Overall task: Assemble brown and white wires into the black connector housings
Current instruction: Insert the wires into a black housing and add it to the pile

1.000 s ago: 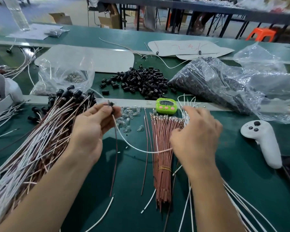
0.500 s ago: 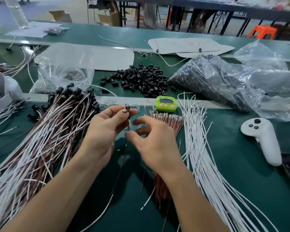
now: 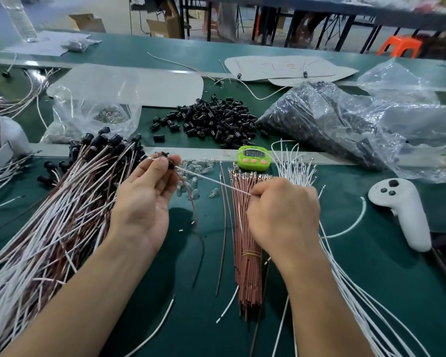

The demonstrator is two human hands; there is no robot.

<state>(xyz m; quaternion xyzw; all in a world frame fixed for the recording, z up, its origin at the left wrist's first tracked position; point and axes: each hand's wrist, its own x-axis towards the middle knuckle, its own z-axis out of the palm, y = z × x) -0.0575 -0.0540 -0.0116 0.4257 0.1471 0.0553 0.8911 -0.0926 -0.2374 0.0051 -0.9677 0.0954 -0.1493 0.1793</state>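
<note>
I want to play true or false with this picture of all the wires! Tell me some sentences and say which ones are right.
1. The left hand holds a small black housing in its fingers. True.
2. The green timer sits on top of the white controller. False: the timer and the controller lie apart, with the timer behind the bundle of brown wires.
3. A white wire runs from the black housing to the right hand, which pinches it. True.
4. The stool at the back is blue. False: the stool is orange.
</note>
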